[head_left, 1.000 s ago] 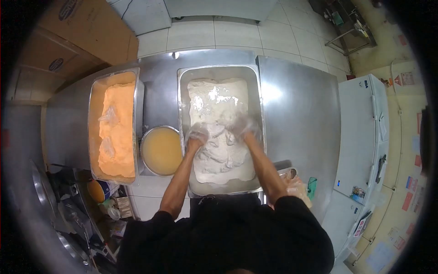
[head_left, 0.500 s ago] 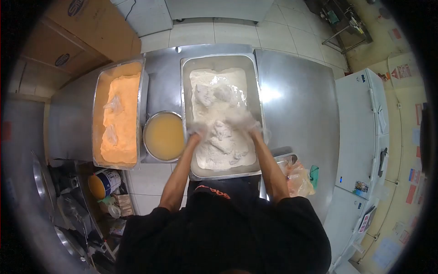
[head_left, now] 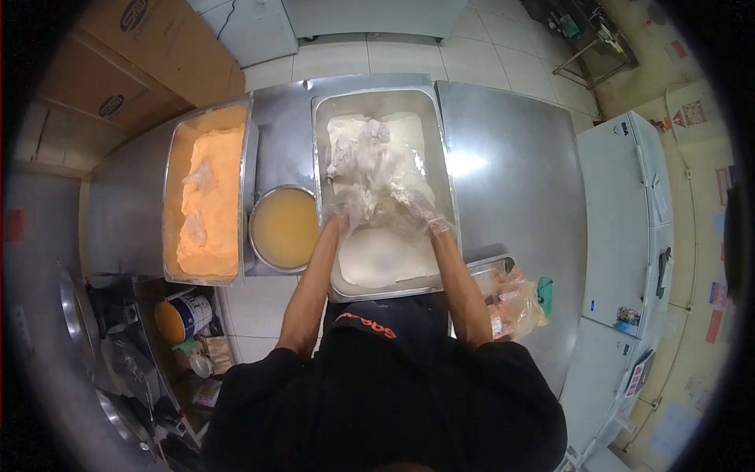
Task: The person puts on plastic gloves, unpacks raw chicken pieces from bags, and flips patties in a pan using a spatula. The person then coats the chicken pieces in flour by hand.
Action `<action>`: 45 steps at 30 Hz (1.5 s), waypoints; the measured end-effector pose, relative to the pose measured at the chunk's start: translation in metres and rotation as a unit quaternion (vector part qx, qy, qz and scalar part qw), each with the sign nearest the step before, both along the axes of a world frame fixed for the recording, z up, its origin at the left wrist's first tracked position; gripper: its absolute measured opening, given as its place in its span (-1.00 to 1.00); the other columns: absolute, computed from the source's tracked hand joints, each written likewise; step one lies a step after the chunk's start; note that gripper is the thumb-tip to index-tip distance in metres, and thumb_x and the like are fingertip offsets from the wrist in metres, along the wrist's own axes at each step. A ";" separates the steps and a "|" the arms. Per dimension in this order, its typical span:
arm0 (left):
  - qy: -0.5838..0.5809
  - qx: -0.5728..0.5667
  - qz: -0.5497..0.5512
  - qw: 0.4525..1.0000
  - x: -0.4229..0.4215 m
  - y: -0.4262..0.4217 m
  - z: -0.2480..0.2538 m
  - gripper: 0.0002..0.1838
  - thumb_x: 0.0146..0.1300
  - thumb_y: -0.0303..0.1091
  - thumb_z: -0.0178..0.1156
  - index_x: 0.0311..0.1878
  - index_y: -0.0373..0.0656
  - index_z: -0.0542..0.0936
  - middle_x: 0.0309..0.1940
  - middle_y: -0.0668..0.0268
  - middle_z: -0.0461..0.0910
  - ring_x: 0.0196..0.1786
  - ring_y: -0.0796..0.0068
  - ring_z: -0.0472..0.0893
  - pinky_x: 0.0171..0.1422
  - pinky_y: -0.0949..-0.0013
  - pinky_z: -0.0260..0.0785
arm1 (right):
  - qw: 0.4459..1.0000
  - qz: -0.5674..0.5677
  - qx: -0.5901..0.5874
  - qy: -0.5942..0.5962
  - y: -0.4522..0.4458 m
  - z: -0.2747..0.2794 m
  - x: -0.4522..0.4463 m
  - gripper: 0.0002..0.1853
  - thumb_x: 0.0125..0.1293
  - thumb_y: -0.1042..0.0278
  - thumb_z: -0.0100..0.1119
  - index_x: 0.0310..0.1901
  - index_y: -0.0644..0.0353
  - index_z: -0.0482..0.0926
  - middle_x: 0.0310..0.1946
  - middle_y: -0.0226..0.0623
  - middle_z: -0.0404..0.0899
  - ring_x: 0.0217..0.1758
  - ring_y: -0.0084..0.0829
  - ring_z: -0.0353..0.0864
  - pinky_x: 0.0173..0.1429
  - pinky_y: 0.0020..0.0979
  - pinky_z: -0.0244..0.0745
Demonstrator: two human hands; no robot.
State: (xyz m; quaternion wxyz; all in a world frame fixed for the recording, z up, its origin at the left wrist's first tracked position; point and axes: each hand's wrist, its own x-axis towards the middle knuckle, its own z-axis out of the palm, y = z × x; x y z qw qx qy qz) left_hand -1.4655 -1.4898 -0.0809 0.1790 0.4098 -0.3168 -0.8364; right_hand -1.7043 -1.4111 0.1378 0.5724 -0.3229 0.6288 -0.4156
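Observation:
A deep steel tray (head_left: 322, 149) of pale flour (head_left: 385, 256) lies in front of me. Lumpy flour-coated pieces (head_left: 370, 153) are heaped in its far half; coating hides what they are. My left hand (head_left: 346, 206), in a clear plastic glove, is over the flour by the tray's left wall. Opposite it, my right hand (head_left: 421, 212), gloved too, reaches in from the right side. Flour and motion blur cover the fingers of both hands, so whether they grip anything does not show. Airborne flour hazes the space between them.
Left of the tray stands a round steel bowl (head_left: 285, 228) of yellowish liquid. Beyond it, a second steel tray (head_left: 169, 197) holds orange powder (head_left: 212, 236) with two crumpled clear plastic pieces on top. To my right, a plastic bag (head_left: 515, 303) rests in a smaller metal tray.
The coated pieces in the tray's near half have shifted to the far half, leaving smoother flour near me. My hands have come slightly closer together.

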 end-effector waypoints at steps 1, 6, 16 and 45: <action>-0.143 -0.138 -0.128 0.972 0.003 0.017 0.017 -0.51 0.39 0.02 -0.14 0.05 -0.13 0.60 -0.07 0.19 0.63 0.02 0.29 0.61 0.11 0.26 0.42 | 0.998 0.036 0.014 0.045 0.006 0.011 -0.005 -0.56 0.36 0.13 0.13 0.12 0.29 0.51 0.05 -0.22 0.56 0.16 -0.37 0.48 0.17 -0.31 0.42; -0.361 -0.321 -0.303 0.821 0.027 0.117 0.035 -0.56 0.37 -0.01 -0.11 -0.01 -0.11 0.62 -0.11 0.21 0.63 -0.02 0.30 0.61 0.11 0.27 0.42 | 0.958 0.156 0.082 0.227 0.071 0.011 0.031 -0.56 0.35 0.13 0.14 0.11 0.31 0.52 0.04 -0.22 0.56 0.15 -0.38 0.49 0.18 -0.31 0.42; -0.010 0.006 -0.075 0.997 -0.017 0.040 0.074 -0.64 0.34 -0.06 -0.04 -0.14 -0.07 0.65 -0.20 0.24 0.64 -0.11 0.33 0.61 0.10 0.29 0.41 | 0.996 -0.034 -0.044 -0.075 0.000 0.014 0.031 -0.55 0.35 0.13 0.16 0.08 0.35 0.54 0.03 -0.21 0.58 0.14 -0.39 0.49 0.18 -0.33 0.42; -0.497 -0.465 -0.425 0.597 -0.085 -0.172 0.092 -0.52 0.23 -0.20 0.02 0.17 -0.24 0.50 0.18 0.02 0.48 0.32 0.20 0.38 0.50 0.18 0.04 | 0.797 0.284 -0.212 0.488 -0.199 -0.125 -0.064 -0.28 0.04 0.07 0.39 0.22 0.25 0.41 -0.05 -0.09 0.59 0.04 -0.24 0.58 0.21 -0.31 0.47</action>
